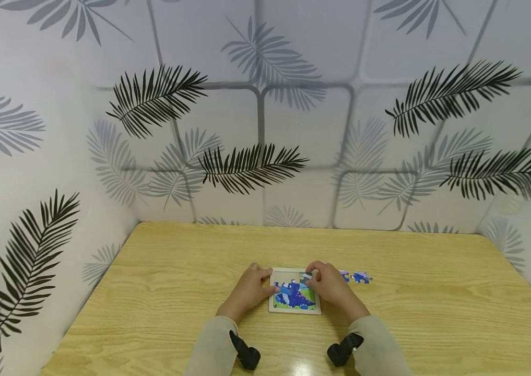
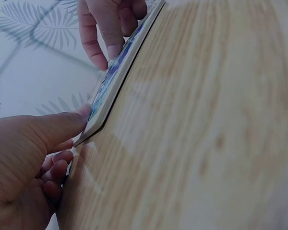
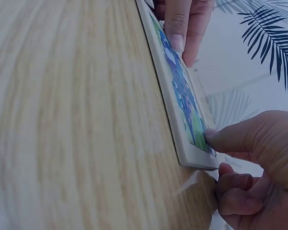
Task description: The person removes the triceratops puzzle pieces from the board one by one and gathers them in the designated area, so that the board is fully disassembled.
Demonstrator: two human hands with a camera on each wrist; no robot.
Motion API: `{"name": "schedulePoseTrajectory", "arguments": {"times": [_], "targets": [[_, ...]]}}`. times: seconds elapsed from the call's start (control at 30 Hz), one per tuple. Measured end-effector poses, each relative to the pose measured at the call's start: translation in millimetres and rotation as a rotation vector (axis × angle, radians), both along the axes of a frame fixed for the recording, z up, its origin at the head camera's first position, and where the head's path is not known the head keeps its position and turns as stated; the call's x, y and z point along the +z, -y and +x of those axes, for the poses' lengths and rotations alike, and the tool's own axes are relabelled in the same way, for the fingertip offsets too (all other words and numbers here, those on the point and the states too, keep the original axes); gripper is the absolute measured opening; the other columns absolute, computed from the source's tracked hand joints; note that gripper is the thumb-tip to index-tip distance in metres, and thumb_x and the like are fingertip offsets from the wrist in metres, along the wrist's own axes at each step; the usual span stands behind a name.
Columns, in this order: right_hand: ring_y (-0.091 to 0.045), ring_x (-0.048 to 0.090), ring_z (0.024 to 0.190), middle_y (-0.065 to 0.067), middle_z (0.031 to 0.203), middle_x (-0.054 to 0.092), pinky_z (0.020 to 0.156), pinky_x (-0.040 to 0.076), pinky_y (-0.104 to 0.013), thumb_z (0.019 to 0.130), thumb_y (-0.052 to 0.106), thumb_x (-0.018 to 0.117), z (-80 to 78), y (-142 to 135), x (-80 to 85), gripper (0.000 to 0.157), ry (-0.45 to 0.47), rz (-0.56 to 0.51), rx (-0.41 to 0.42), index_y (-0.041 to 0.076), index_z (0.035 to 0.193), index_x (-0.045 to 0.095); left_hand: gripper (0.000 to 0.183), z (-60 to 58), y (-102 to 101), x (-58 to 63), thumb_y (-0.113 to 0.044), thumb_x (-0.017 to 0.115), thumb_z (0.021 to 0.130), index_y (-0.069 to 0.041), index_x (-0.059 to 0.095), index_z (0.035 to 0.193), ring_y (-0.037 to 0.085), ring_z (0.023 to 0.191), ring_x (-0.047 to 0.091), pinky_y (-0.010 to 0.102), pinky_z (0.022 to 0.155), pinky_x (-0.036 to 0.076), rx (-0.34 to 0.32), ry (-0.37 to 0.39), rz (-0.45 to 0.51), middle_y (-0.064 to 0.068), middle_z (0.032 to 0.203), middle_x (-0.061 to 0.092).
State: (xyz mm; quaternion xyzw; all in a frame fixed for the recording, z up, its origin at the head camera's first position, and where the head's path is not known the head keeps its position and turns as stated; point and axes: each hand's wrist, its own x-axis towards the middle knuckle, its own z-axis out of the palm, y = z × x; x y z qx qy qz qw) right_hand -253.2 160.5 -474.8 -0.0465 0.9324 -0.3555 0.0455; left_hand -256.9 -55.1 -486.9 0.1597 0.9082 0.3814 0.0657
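A jigsaw puzzle board (image 1: 294,312) with a pale raised frame lies on the table, its lower part filled with a blue dinosaur picture. My left hand (image 1: 249,287) grips the board's left side, thumb over the picture and forefinger at the upper left edge. In the left wrist view, the other fingers curl beside the frame. At the upper right corner my right hand (image 1: 330,283) pinches a greenish puzzle piece (image 1: 306,277) between thumb and forefinger. The right wrist view has that thumb (image 3: 218,139) on the picture's edge, with the remaining fingers curled outside the frame.
Loose blue and purple puzzle pieces (image 1: 361,277) lie on the wooden table (image 1: 176,271) just right of my right hand, one partly hidden by it. A leaf-patterned wall (image 1: 265,125) rises behind the table's far edge.
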Motion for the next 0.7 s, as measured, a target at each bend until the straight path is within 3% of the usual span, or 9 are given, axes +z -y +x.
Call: {"name": "schedulePoseTrajectory", "arguments": {"times": [0.27, 0.53, 0.7], "targets": [[-0.020, 0.046, 0.070, -0.009, 0.082, 0.047, 0.057, 0.038, -0.029, 0.089, 0.004, 0.062, -0.8, 4.2, 2.7, 0.023, 0.071, -0.037, -0.010, 0.002, 0.110, 0.054, 0.058, 0.8, -0.3, -0.4, -0.024, 0.072, 0.085, 0.001, 0.052, 0.133, 0.017, 0.079, 0.038, 0.029, 0.071, 0.033, -0.002, -0.009, 0.005, 0.003, 0.089, 0.041], [-0.021, 0.044, 0.076, -0.010, 0.090, 0.040, 0.060, 0.038, -0.029, 0.087, 0.001, 0.063, -0.3, 6.6, 4.0, 0.023, 0.044, -0.060, -0.042, 0.002, 0.106, 0.051, 0.058, 0.5, 0.0, -0.4, -0.025, 0.072, 0.085, 0.001, 0.052, 0.133, 0.017, 0.078, 0.038, 0.029, 0.071, 0.033, -0.005, -0.012, 0.004, 0.003, 0.088, 0.040], [-0.023, 0.046, 0.079, -0.010, 0.091, 0.045, 0.066, 0.041, -0.032, 0.085, 0.000, 0.065, -0.8, 7.1, 3.1, 0.025, 0.024, -0.073, -0.043, 0.004, 0.104, 0.049, 0.057, -0.1, 0.0, -0.3, -0.025, 0.072, 0.085, 0.001, 0.053, 0.133, 0.016, 0.079, 0.038, 0.029, 0.070, 0.033, -0.005, -0.011, -0.001, 0.003, 0.088, 0.040]]}}
